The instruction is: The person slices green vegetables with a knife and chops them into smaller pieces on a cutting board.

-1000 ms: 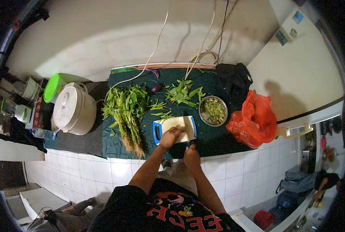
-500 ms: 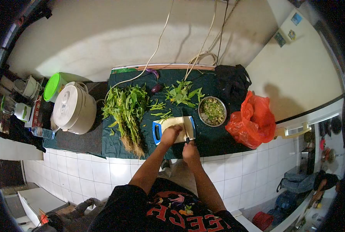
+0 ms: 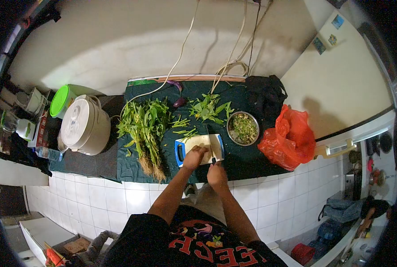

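My right hand [image 3: 217,174] is closed round the black handle of a knife [image 3: 209,141], whose blade points away from me across the cutting board [image 3: 179,152]. On the white, blue-edged board, my left hand [image 3: 196,156] has its fingers drawn together beside the blade; what they press or hold is too small to make out. Cut green stems [image 3: 185,132] lie just beyond the board's left part. A bunch of leafy greens with roots [image 3: 147,129] rests to the left. Picked leaves [image 3: 209,108] lie behind the board, and a metal bowl [image 3: 243,128] of chopped food stands to its right.
A red plastic bag [image 3: 289,138] sits at the table's right end, near a black bag [image 3: 265,95]. Purple eggplants [image 3: 179,102] lie at the back. A rice cooker [image 3: 85,124] and a green-lidded tub [image 3: 62,101] stand left. Cables hang down the wall.
The knife has shifted slightly left and its blade has tilted, my right hand moving with it. My left hand stays on the board with a small shift in its fingers.
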Demonstrator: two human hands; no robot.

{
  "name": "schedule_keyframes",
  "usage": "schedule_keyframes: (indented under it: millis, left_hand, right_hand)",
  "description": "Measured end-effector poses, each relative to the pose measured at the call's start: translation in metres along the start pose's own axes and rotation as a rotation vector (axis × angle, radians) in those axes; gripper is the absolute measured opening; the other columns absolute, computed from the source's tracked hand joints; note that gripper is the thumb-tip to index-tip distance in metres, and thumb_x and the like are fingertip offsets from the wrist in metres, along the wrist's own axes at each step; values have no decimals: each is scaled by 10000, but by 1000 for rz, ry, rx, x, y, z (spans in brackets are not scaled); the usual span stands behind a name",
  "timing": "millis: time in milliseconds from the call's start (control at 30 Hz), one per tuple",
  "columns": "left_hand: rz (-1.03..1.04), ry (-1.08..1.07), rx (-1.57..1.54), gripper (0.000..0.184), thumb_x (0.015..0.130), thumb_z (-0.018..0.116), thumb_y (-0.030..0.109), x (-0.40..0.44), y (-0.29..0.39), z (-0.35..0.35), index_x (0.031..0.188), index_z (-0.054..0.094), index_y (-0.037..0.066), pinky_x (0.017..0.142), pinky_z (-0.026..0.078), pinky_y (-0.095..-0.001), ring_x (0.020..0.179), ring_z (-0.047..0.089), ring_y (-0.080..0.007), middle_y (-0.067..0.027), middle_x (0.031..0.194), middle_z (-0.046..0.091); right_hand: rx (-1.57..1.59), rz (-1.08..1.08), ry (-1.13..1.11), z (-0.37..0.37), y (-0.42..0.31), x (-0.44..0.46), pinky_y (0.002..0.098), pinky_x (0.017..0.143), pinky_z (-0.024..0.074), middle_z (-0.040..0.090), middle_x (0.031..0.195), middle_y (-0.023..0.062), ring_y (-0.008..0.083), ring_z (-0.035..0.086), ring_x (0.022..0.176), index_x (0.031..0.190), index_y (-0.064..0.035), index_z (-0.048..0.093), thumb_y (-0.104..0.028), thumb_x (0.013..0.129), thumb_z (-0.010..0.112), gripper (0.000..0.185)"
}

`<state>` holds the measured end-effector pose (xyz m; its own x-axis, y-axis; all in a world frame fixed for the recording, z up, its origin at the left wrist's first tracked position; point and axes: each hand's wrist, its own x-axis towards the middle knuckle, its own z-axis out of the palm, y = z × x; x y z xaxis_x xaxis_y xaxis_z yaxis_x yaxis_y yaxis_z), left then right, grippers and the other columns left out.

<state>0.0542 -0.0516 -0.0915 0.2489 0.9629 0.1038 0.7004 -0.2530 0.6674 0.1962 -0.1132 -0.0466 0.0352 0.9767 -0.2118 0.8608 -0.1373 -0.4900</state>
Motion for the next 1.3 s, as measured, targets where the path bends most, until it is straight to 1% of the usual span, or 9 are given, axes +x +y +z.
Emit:
schedule_keyframes:
  millis: [167,367,433,567,700,767,867,1100,1300]
  left_hand:
    - [-7,64,-47,208,840,561,94,3,-1,6,1034,635,87,811,497,-443,940,605,-355,-145,956,657]
    - [-116,61,-203,155,844,560,103,6,-7,5,984,618,71,804,493,-455,938,606,-385,-161,956,652]
    - [-120,43,-202,141,848,559,110,5,-5,4,971,613,68,801,493,-457,933,609,-388,-161,951,652]
    - [-64,53,25,127,857,563,142,1,2,1,959,612,86,807,494,-436,935,603,-353,-141,926,654]
    - [18,118,74,118,853,576,152,-6,7,-3,953,622,111,820,494,-402,934,591,-307,-116,909,659]
    - [48,123,77,132,846,579,133,-10,6,-3,967,629,115,820,495,-399,934,592,-304,-112,910,659]
    - [65,119,50,186,829,581,90,-16,3,-6,1002,643,117,825,494,-400,938,594,-311,-116,915,657]
    - [-116,48,-188,303,783,586,24,-17,2,-14,1059,670,118,843,492,-424,952,592,-367,-148,954,660]
    - [-60,53,-161,277,786,593,27,-14,-4,-12,1028,689,124,837,498,-421,953,601,-357,-140,1021,669]
  right_hand:
    - [60,181,-65,9,-4,-9,511,720,526,640,837,301,443,651,815,1062,85,460,-251,967,448,349]
    - [1,20,-68,-12,-8,7,515,726,527,637,837,311,449,649,802,1080,94,438,-260,967,448,371]
    - [15,85,-76,-6,-15,-2,514,724,528,637,841,314,453,647,803,1076,96,447,-255,964,452,368]
    - [19,241,-77,14,-10,-7,504,722,532,655,880,272,430,657,827,1077,78,488,-238,965,436,340]
    - [27,77,-63,-11,-15,4,501,731,528,655,879,263,413,660,827,1101,89,474,-241,969,422,359]
    - [-128,-132,-93,-19,-17,4,490,711,533,656,842,247,384,669,800,1093,90,499,-230,968,426,352]
    - [-41,-54,-12,12,-6,-6,503,675,534,637,789,313,463,647,753,1005,121,460,-212,953,461,337]
    - [21,-1,-88,-10,-18,5,506,687,530,633,806,322,457,648,775,1040,105,464,-209,953,467,326]
    - [-41,0,-80,9,-19,-11,508,714,533,635,829,320,452,652,799,1050,100,467,-215,945,485,333]
